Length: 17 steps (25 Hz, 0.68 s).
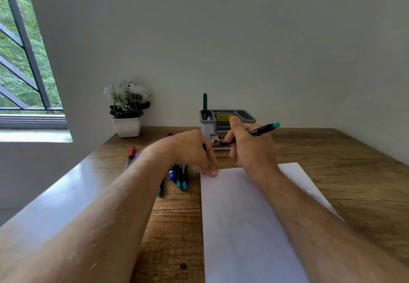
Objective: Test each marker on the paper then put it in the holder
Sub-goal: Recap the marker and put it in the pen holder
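Right hand (250,147) hides the marker (264,129) tip (paper (243,216) below).

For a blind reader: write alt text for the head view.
A person's right hand holds a black marker with a teal end above white paper on a wooden desk; the left hand rests at the paper's corner. Loose markers lie left; a grey holder stands behind.

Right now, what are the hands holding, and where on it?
Right hand grips a black marker at its lower end; the teal end sticks up and out. Left hand seems to pinch a small dark piece, possibly the cap; unclear.
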Available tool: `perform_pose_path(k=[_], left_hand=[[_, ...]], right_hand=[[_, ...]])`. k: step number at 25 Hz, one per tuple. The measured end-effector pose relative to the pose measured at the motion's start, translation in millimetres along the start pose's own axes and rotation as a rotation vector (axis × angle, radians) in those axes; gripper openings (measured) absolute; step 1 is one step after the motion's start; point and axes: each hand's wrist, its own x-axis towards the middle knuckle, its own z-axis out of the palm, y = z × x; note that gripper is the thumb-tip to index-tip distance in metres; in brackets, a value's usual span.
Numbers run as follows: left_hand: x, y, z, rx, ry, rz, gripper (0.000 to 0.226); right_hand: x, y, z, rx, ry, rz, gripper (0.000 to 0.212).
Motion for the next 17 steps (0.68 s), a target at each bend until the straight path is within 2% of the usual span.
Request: perform_pose_path(k=[5, 7, 10, 14, 17], left_hand=[[1, 3, 2, 0.059, -0.013, -0.051, 0.012], [1, 3, 2, 0.069, -0.009, -0.061, 0.012], [0, 1, 4, 0.088, 0.018, -0.053, 0.012], [-1, -6, 4, 0.078, 0.053, -0.045, 0.010], [0, -10, 2, 0.070, 0.062, -0.023, 0.008]], right_hand=[[4, -11, -2, 0.042, -0.012, 0.170, 0.007], [7, -15, -2, -0.026, -0.098, 0.209, 0.007], [-6, -6, 3, -0.245, -0.209, 0.146, 0.005], [-15, 4, 0, -0.134, -0.278, 0.070, 0.013], [-12, 2, -1, -0.106, -0.334, 0.091, 0.008]])
